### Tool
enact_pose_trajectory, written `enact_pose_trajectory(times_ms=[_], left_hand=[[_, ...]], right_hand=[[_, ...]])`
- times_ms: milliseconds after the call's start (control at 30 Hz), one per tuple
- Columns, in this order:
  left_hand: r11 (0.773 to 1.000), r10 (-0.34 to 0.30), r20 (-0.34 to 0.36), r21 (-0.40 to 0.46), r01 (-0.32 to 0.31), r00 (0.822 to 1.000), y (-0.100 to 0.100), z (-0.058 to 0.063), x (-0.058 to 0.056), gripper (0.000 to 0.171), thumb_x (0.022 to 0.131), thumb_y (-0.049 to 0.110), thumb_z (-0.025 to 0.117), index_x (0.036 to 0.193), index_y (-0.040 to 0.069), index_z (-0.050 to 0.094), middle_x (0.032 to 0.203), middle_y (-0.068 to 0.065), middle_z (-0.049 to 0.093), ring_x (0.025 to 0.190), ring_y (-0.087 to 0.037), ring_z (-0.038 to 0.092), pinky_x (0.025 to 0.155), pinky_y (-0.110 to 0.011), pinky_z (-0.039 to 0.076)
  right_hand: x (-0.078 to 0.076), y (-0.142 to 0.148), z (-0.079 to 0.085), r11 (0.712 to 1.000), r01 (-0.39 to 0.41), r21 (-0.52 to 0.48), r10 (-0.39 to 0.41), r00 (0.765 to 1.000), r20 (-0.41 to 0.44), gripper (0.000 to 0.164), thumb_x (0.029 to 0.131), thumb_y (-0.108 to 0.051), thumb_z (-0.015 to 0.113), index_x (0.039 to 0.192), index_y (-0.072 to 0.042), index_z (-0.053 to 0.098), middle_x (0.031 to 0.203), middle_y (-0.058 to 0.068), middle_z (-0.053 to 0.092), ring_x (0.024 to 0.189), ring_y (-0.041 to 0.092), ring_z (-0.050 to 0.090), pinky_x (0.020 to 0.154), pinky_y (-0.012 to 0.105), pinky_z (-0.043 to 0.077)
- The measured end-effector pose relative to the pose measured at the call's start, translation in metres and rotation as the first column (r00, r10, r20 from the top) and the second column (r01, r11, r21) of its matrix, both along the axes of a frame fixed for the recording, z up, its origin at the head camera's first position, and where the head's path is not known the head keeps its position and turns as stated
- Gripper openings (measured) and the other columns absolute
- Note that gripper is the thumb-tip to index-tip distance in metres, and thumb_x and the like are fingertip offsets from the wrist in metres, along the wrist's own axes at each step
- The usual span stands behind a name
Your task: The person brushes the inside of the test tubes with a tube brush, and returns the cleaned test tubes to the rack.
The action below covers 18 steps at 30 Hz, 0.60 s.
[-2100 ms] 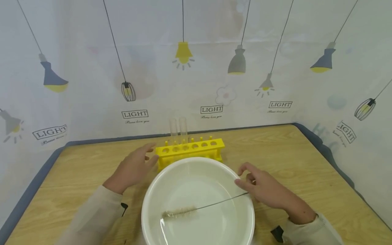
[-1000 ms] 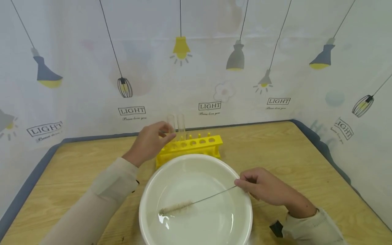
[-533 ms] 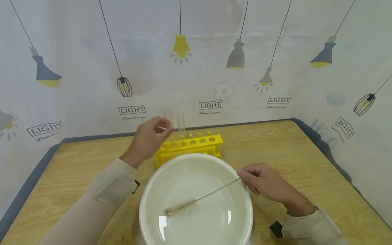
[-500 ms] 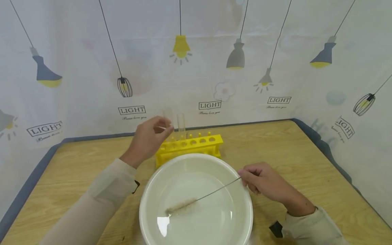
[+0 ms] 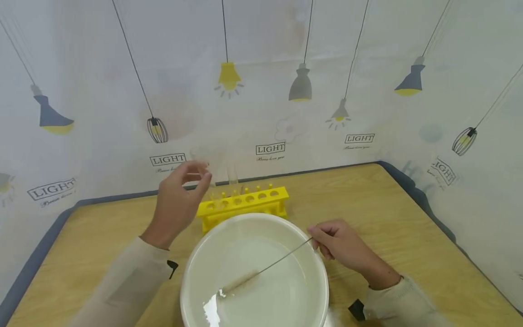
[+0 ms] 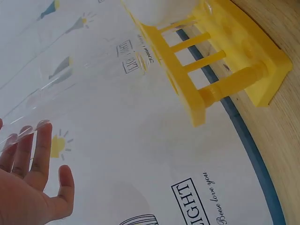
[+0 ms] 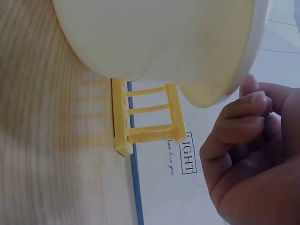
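My left hand [image 5: 175, 200] holds a clear test tube [image 5: 211, 187] between thumb and fingers, over the left end of the yellow test tube rack [image 5: 267, 196]. The tube leans, its top toward the left. In the left wrist view, fingertips [image 6: 43, 125] lie along the glass [image 6: 35, 111]. A second test tube [image 5: 232, 175] stands in the rack. With thumb and curled fingers, my right hand [image 5: 341, 245] pinches the wire handle of a test tube brush [image 5: 282, 260] at the basin's right rim. Its bristles lie low inside the white basin [image 5: 324, 277], which holds water.
The basin stands at the front of the wooden table [image 5: 408, 227], close before the rack. Behind the table's dark edge hangs a white backdrop [image 5: 261, 113] printed with lamps. The right wrist view shows the basin's side [image 7: 164, 42] close to my right hand.
My left hand reached to the rack, took hold of the left test tube, and drew it up and leftward, tilting it. My right hand gripped the brush handle and raised it slightly; the head view shifted.
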<state>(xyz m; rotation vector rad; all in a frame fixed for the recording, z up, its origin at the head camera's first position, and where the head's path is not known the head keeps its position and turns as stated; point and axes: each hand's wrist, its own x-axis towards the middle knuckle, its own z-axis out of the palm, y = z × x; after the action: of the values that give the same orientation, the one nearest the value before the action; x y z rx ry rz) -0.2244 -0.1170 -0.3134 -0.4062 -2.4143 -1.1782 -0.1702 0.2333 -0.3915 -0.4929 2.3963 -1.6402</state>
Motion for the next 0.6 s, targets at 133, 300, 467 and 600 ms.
enact_pose_trajectory(times_ms=[133,300,467,600], left_hand=[[0.999,0.013,-0.027,0.052,-0.012,1.0,0.004,-0.001,0.009,0.027,0.102,0.029,0.058,0.121,0.01,0.061,0.127,-0.004,0.065,0.111,-0.027,0.067,0.085,-0.046,0.059],[0.999,-0.01,-0.097,0.051,0.015,0.995,0.01,0.003,0.023,0.025,0.102,0.022,0.056,0.122,0.006,0.06,0.131,-0.004,0.063,0.104,-0.019,0.069,0.098,-0.037,0.054],[0.999,-0.038,-0.273,-0.009,0.037,0.961,0.009,0.008,0.045,0.025,0.099,0.009,0.057,0.123,0.004,0.061,0.116,-0.005,0.065,0.089,-0.014,0.066,0.096,-0.009,0.045],[0.996,-0.03,-0.365,-0.086,-0.002,0.93,0.001,0.006,0.059,0.032,0.093,0.005,0.057,0.124,0.005,0.063,0.09,-0.002,0.058,0.08,-0.009,0.052,0.081,-0.007,0.042]], right_hand=[[-0.001,-0.003,-0.004,1.0,-0.011,-0.01,0.011,1.0,0.021,0.045,0.105,-0.03,0.052,0.073,0.001,0.062,0.052,-0.002,0.045,0.046,0.005,0.042,0.044,0.024,0.041],[-0.001,-0.004,-0.009,1.0,-0.005,-0.025,0.006,1.0,0.022,0.047,0.105,-0.03,0.051,0.072,0.002,0.061,0.051,-0.002,0.044,0.045,0.005,0.041,0.043,0.024,0.04],[0.0,-0.003,-0.012,0.999,0.008,-0.036,-0.007,1.0,0.006,0.047,0.106,-0.029,0.05,0.072,0.001,0.06,0.051,-0.003,0.043,0.045,0.004,0.04,0.043,0.024,0.04],[-0.003,-0.004,-0.009,0.998,0.028,-0.057,-0.028,1.0,-0.002,0.049,0.107,-0.029,0.048,0.071,0.004,0.057,0.053,-0.002,0.042,0.046,0.005,0.039,0.043,0.023,0.037]])
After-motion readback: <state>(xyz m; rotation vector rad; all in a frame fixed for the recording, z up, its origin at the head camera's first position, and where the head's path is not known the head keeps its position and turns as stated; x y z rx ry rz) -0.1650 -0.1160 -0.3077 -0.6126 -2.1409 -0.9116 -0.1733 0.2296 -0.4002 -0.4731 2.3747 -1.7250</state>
